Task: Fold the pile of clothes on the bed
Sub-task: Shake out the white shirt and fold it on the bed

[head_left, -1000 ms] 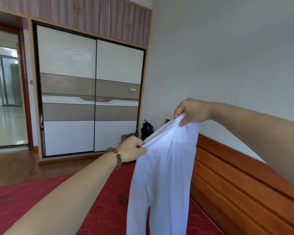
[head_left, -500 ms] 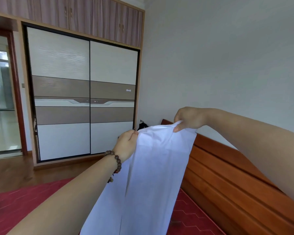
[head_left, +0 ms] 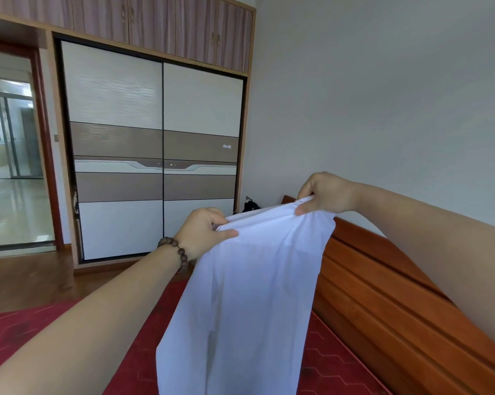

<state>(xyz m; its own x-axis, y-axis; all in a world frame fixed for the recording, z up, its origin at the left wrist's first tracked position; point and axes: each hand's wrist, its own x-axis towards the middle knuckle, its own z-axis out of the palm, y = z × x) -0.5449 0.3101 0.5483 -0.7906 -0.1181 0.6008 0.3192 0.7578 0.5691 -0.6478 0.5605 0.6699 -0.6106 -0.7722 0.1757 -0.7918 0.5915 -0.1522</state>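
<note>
— While you have it up like that, what are your fingers doing?

— My left hand [head_left: 202, 232] pinches the top edge of the white garment [head_left: 249, 295]: the thumb lies flat across the front of the cloth, the other fingers are curled behind it, closed tight on the fold. My right hand [head_left: 327, 193] does the same at about two o'clock from the left one, thumb pressed on the front, fingers curled over the hem from behind. Neither hand has any slack in it.

— And the garment itself?

— It hangs in the air between the two hands, its top edge stretched from one pinch to the other, and drops towards six o'clock, out of view at the bottom. Behind it lies the red bed cover [head_left: 55, 329]; whether the cloth touches it, I cannot tell.

— Anything else near?

— A beaded bracelet [head_left: 177, 250] sits on my left wrist. At three o'clock runs the wooden headboard [head_left: 383, 295]; at eleven o'clock stands the sliding-door wardrobe [head_left: 155, 149], with a small dark bag [head_left: 250, 206] by its right corner.
</note>
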